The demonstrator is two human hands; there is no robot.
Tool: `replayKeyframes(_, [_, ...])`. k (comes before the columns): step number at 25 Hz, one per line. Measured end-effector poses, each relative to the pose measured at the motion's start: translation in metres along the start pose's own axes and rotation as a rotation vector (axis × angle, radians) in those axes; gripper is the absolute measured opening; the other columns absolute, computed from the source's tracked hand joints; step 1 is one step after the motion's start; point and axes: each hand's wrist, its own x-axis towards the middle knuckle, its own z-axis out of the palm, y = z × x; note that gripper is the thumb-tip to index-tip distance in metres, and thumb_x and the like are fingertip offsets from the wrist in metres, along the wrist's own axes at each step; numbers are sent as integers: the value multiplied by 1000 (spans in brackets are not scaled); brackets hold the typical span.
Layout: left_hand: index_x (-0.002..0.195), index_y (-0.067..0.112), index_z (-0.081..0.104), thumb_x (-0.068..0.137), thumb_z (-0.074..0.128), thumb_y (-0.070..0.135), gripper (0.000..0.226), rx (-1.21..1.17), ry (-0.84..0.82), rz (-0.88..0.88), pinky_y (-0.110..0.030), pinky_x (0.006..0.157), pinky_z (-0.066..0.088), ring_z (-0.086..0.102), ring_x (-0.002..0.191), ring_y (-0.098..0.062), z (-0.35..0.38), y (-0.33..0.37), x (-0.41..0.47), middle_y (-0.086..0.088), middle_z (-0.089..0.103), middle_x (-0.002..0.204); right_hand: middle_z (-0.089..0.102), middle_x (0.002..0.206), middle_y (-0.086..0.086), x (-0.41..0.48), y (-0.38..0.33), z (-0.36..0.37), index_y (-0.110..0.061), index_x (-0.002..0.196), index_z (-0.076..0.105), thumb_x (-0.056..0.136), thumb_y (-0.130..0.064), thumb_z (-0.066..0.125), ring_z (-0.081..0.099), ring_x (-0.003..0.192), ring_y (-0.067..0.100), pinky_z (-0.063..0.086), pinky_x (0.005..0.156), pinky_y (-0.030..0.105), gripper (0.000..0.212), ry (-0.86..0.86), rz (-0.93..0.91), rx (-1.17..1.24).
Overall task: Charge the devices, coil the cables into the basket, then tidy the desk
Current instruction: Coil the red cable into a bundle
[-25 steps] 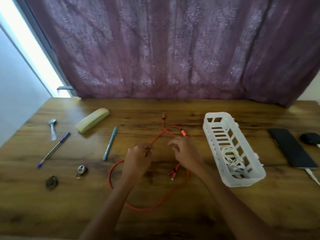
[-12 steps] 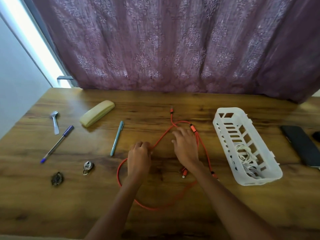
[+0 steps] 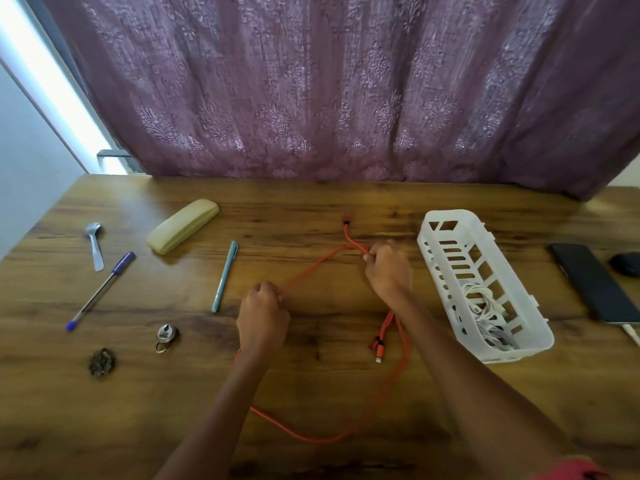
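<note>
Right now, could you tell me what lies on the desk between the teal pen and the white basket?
In the head view, the left hand and right hand grip the orange cable there.

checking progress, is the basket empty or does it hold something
Not empty: the basket holds coiled white cables in its near half.

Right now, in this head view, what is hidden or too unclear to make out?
Head view:
Orange cable: stretches hidden inside the left hand and right hand.
White cables: their number, hidden by the basket wall.
Phone: its charging lead, cut by the right edge.
Dark thing beside it: cut by that edge.
Dark lump near the padlock: too small to name.
</note>
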Motion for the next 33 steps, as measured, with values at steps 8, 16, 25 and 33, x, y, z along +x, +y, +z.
replayKeyframes(8, [92, -7, 59, 86, 48, 7, 19, -4, 157, -208, -42, 72, 43, 56, 89, -41, -28, -12, 13, -24, 58, 98, 66, 80, 13, -20, 28, -31, -3, 95, 61, 93, -15, 53, 63, 72, 26, 44, 58, 29, 15, 147, -7, 106])
replayKeyframes(16, [112, -3, 55, 84, 52, 4, 29, 139, 158, -93, -48, 82, 42, 50, 102, -41, -26, 4, 4, -24, 54, 113, 63, 68, 0, -35, 35, -64, -16, 79, 61, 87, -18, 64, 63, 56, 19, 50, 54, 28, 9, 147, 61, 457])
replayKeyframes(25, [79, 20, 68, 94, 51, 32, 25, -781, -315, 10, -32, 73, 52, 67, 82, -22, -27, 140, -9, -4, 72, 83, 73, 81, 0, -90, -16, -78, -11, 87, 73, 81, -16, 70, 64, 67, 6, 52, 67, 22, 8, 11, -221, 600])
replayKeyframes(33, [77, 15, 68, 94, 51, 13, 25, -888, -362, 56, -27, 69, 55, 66, 67, -15, -50, 153, -27, -2, 68, 65, 66, 81, -6, -85, -1, -125, -16, 85, 66, 86, -34, 64, 59, 78, 0, 44, 66, 8, 18, 335, -107, 798])
